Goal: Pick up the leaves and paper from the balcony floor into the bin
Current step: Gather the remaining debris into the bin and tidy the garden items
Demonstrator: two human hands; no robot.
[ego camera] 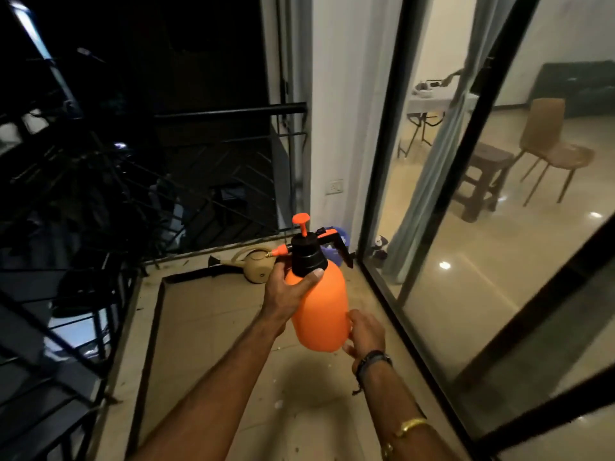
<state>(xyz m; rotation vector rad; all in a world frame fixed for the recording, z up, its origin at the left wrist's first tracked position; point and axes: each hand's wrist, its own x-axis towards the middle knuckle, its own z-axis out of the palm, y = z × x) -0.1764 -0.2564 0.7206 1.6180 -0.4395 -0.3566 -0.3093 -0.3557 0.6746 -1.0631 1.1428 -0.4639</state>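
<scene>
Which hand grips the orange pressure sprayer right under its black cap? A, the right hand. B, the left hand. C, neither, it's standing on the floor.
B: the left hand wraps the orange pressure sprayer just below the black cap, while the right hand holds it lower, near the base.

Left hand point(288, 289) grips the sprayer point(319, 314); right hand point(364, 334) cups it.

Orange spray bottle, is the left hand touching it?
Touching. The head view shows the left hand wrapped round the orange spray bottle just under its black cap, thumb pressed across the front.
</scene>
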